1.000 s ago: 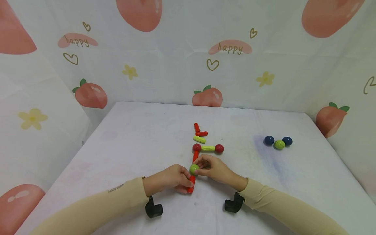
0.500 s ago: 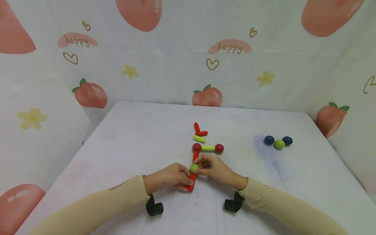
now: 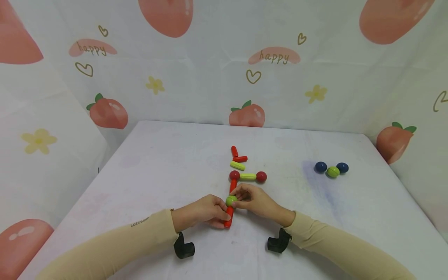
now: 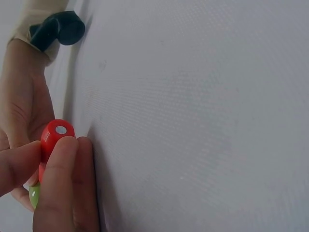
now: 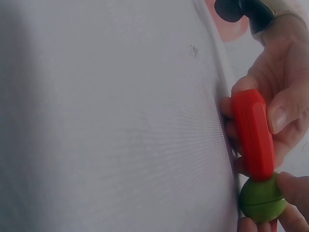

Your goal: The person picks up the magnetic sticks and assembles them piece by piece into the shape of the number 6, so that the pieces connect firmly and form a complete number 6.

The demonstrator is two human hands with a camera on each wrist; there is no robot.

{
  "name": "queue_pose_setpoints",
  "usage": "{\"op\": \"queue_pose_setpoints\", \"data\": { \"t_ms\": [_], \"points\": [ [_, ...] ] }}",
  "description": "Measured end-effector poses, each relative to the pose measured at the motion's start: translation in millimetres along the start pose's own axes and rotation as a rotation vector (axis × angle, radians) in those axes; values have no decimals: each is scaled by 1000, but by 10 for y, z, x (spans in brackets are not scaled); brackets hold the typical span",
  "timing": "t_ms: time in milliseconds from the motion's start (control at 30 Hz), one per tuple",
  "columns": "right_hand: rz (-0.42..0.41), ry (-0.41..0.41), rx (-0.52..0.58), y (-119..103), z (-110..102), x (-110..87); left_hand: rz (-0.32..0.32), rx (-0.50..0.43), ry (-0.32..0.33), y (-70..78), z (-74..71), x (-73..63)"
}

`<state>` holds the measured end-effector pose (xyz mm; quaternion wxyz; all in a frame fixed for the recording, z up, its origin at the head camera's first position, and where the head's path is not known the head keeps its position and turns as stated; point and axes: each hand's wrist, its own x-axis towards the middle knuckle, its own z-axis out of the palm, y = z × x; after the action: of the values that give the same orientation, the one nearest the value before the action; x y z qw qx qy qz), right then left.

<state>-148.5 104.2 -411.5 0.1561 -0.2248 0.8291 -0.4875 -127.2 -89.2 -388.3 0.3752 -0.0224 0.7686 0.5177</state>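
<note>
My left hand [image 3: 206, 210] pinches a red magnetic rod [image 3: 228, 217] between thumb and fingers. A round silver magnet shows in the rod's near end in the left wrist view. The rod's far end meets a green ball [image 5: 263, 197], which my right hand [image 3: 255, 200] holds between thumb and fingertips. Beyond that ball another red rod [image 3: 233, 186] runs up to a red ball [image 3: 234, 175]. From there a yellow-green ribbed rod [image 3: 248, 177] leads right to a second red ball [image 3: 261, 177].
Behind the joined pieces lie a loose yellow-green rod [image 3: 237, 166] and two red rods, one upright in view [image 3: 234, 151] and one crosswise [image 3: 240, 159]. Farther right on the white table [image 3: 168, 155] sit two dark blue balls [image 3: 321, 167] and a green ball [image 3: 333, 172].
The left hand has pushed its red rod slightly forward, so the rod's end now meets the green ball. The right hand has barely moved and still holds the ball.
</note>
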Motion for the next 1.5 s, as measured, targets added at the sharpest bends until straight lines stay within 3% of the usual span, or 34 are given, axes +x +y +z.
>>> {"op": "queue_pose_setpoints", "data": {
  "t_ms": [633,867,1233,1500],
  "points": [
    [-7,-5,10,0,0,-2,3,16,7,7,1,-14],
    [3,-7,13,-1,3,-2,42,49,-1,-1,-12,-26],
    [14,-11,16,40,12,11,74,190,32,90,-146,-102],
    [3,-14,16,34,1,16,82,153,32,159,-197,-154]
  ]
}}
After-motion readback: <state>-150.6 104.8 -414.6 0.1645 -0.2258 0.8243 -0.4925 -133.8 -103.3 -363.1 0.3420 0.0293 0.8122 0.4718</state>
